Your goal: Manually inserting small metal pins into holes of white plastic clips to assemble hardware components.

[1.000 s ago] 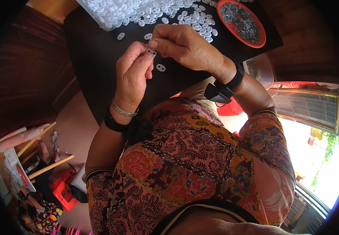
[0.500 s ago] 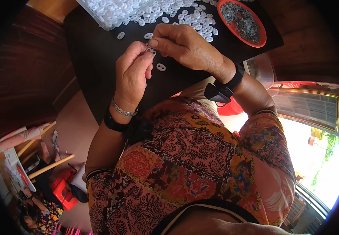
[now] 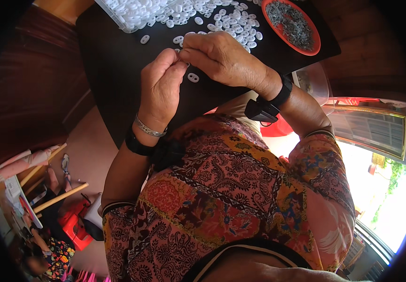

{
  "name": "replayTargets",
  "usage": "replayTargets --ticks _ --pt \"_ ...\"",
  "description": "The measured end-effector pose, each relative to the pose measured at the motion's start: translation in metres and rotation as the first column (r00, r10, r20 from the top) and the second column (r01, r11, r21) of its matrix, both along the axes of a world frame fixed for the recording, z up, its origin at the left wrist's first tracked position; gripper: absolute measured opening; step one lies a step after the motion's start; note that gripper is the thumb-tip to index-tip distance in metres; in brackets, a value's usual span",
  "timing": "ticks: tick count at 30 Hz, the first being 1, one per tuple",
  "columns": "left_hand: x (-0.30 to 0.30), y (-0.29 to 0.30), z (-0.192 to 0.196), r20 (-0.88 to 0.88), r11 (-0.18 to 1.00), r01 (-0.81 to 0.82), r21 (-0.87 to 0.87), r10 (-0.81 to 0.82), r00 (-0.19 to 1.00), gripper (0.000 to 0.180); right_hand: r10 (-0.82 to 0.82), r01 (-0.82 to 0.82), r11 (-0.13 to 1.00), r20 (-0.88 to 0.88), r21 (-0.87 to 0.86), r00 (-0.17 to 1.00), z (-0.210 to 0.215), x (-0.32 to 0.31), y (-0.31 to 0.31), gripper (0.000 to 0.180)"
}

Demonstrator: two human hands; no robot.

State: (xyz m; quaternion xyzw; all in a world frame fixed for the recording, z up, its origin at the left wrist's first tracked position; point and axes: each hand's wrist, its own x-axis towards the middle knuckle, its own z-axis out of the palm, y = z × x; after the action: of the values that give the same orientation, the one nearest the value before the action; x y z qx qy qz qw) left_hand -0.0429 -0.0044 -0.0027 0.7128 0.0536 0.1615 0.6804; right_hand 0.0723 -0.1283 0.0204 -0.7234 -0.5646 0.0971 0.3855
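Note:
My left hand (image 3: pixel 160 89) is closed, thumb against fingers, pinching a small white oval plastic piece with two holes; now only a sliver shows. Against its fingertips my right hand (image 3: pixel 226 58) is closed in a pinch too. Whatever the right fingertips hold is hidden. Just below the hands, a loose white two-hole piece (image 3: pixel 193 78) lies on the dark table (image 3: pixel 113 70). Beyond the hands are a pile of similar white pieces (image 3: pixel 238 23) and, at its left, a clear plastic box (image 3: pixel 128 29) full of them.
An orange-red bowl (image 3: pixel 316 46) of small grey metal bits stands at the table's far right. Another loose white piece (image 3: pixel 145 39) lies left of the hands. A clear container (image 3: pixel 318 82) shows by the right forearm. At lower left are a red stool (image 3: pixel 78 230) and another person (image 3: pixel 55 256).
My hands have drawn closer at the fingertips, and the right has dipped slightly. The white piece in the left fingers, plainly visible before, is now mostly covered.

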Motion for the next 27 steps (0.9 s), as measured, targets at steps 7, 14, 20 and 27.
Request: replayTargets --ticks 7,14,20,27 --pt "-0.002 -0.002 0.003 -0.039 0.989 0.043 -0.138 -0.049 0.998 0.012 0.022 -0.022 1.000 -0.057 0.015 0.998 -0.001 0.001 -0.001 0.025" --pt "0.000 0.004 0.000 -0.046 0.982 -0.041 -0.183 0.033 0.998 0.014 -0.059 0.050 0.998 -0.422 -0.032 0.905 0.010 0.011 -0.009 0.023" --pt "0.000 0.005 0.002 -0.061 0.991 -0.002 -0.136 -0.007 0.998 0.015 0.112 -0.067 0.990 -0.408 0.122 0.906 -0.003 0.022 -0.011 0.017" --pt "0.001 0.004 0.004 -0.111 0.993 -0.002 -0.117 -0.011 0.994 0.016 0.149 -0.141 0.989 -0.396 0.050 0.906 0.000 0.017 -0.008 0.013"
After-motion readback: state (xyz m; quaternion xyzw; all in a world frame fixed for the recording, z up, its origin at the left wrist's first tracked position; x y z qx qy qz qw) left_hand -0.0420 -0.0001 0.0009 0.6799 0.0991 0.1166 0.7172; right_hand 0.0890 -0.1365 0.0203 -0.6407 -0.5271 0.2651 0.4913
